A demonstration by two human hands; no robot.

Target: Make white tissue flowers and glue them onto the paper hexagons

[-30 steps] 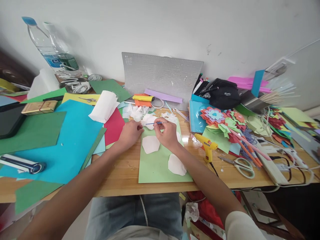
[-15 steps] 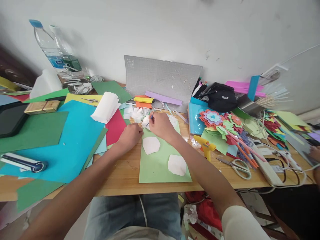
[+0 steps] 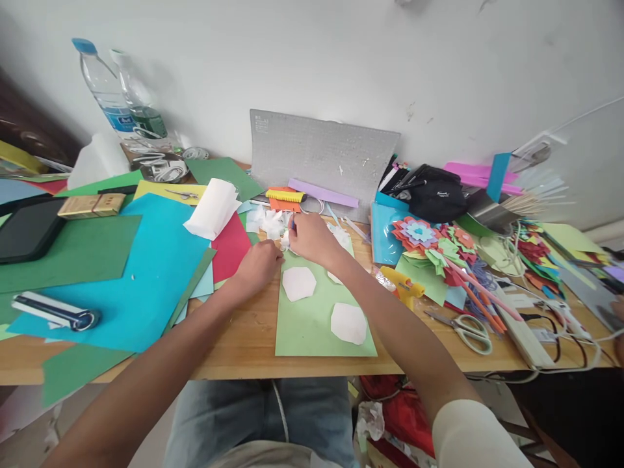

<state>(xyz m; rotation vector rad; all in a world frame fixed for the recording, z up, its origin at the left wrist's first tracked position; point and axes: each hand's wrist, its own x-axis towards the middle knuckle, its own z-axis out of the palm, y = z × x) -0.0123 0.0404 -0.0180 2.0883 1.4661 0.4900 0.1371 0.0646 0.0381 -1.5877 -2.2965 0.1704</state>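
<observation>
My right hand (image 3: 312, 237) is closed round a slim blue pen-like tool (image 3: 293, 222), its tip among small white paper pieces (image 3: 285, 240). Close by on the left, my left hand (image 3: 260, 263) rests with curled fingers at the edge of those pieces; whatever its fingertips pinch is hidden. Below my hands lies a light green sheet (image 3: 305, 335). Two white paper cutouts with trimmed corners, one at the upper left (image 3: 299, 284) and one at the lower right (image 3: 349, 323), lie on it. Part of another white cutout (image 3: 334, 278) shows beside my right forearm.
Crumpled white scraps (image 3: 270, 222) lie behind my hands, near a yellow cutter (image 3: 285, 195). A yellow glue gun (image 3: 403, 284), scissors (image 3: 465, 330) and paper flowers (image 3: 418, 232) are on the right. Blue card (image 3: 156, 260) and a stapler (image 3: 56, 311) occupy the left. Another person's hand (image 3: 618, 309) shows far right.
The whole view has shifted slightly, so things appear a little further right. Both hands stay at the white pieces, and more of a white cutout now shows beside my right forearm.
</observation>
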